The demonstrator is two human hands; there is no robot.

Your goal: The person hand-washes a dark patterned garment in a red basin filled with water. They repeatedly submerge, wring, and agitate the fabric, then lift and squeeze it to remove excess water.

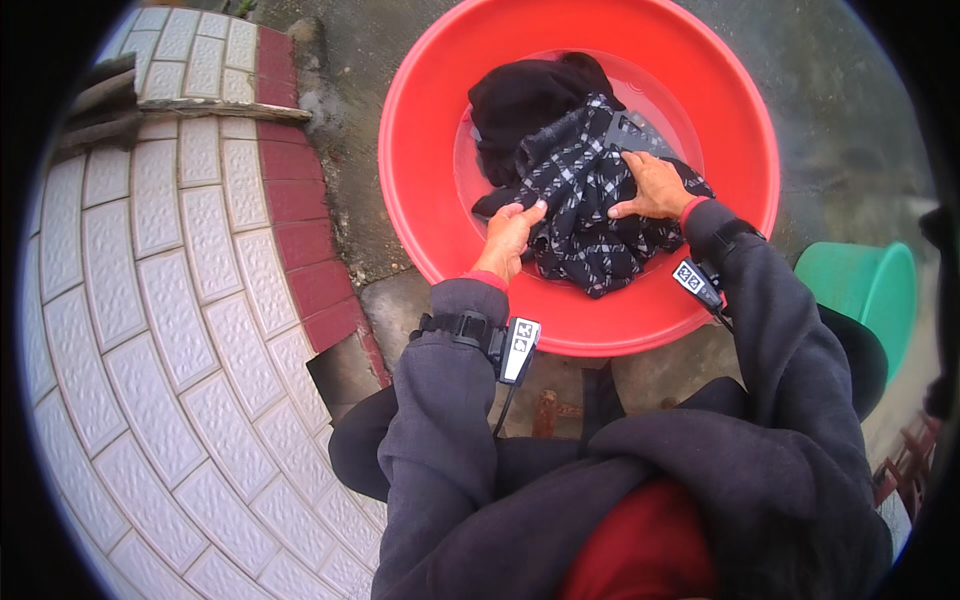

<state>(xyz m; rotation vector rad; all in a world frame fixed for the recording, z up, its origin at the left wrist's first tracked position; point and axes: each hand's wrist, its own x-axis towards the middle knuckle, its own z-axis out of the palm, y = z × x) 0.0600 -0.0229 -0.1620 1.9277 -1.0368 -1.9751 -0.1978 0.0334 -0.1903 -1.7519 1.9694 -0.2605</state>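
A large red plastic basin point(720, 112) with a little water in it stands before me. Inside lies a black-and-white checked garment point(592, 247), bunched up and spread towards the near wall. My left hand point(510, 236) grips its left edge, thumb on top, with some fingers hidden by the cloth. On the garment's right part rests my right hand point(656, 186), thumb and fingers spread apart over the folds. Behind the checked cloth a plain black garment point(532, 97) is heaped. A grey item point(634, 133) shows partly beside the checked cloth; its kind is unclear.
A green plastic tub point(855, 277) stands at the right, near my right knee. To the left runs a white-tiled surface point(165, 300) with a dark red tile border point(300, 217). Weathered wood point(217, 109) lies across it. Wet concrete point(832, 135) surrounds the basin.
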